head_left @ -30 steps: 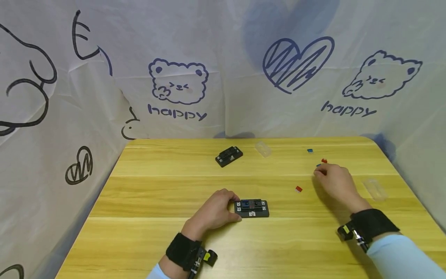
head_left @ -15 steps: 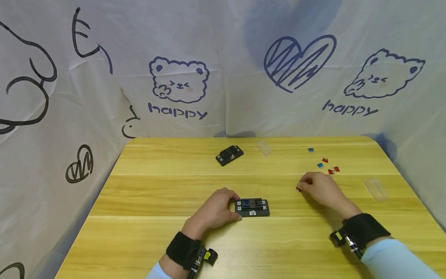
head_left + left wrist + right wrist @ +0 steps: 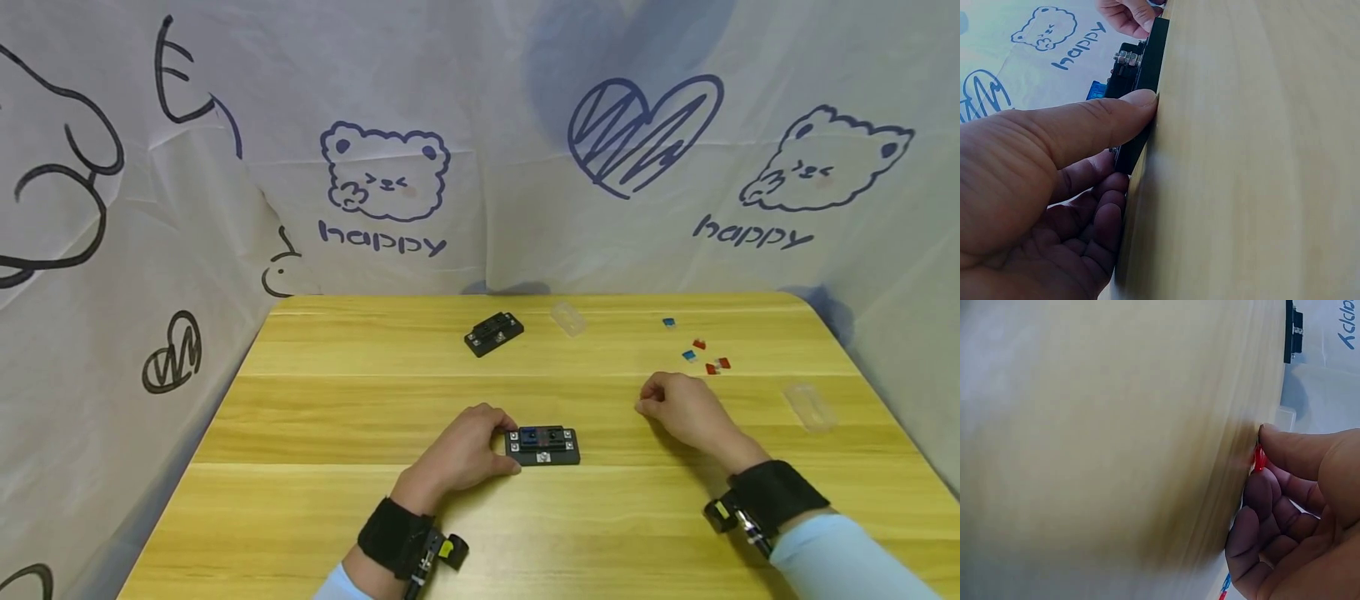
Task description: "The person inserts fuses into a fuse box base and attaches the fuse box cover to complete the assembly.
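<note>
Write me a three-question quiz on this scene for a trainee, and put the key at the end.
1. What is the right hand pinching?
2. True or false: the left hand grips the fuse block farther from the person.
3. Pick one. How many clear covers lie on the table? A) one B) two C) four

Key:
1. A red blade fuse, seen best in the right wrist view.
2. False; it grips the near fuse block.
3. B
</note>
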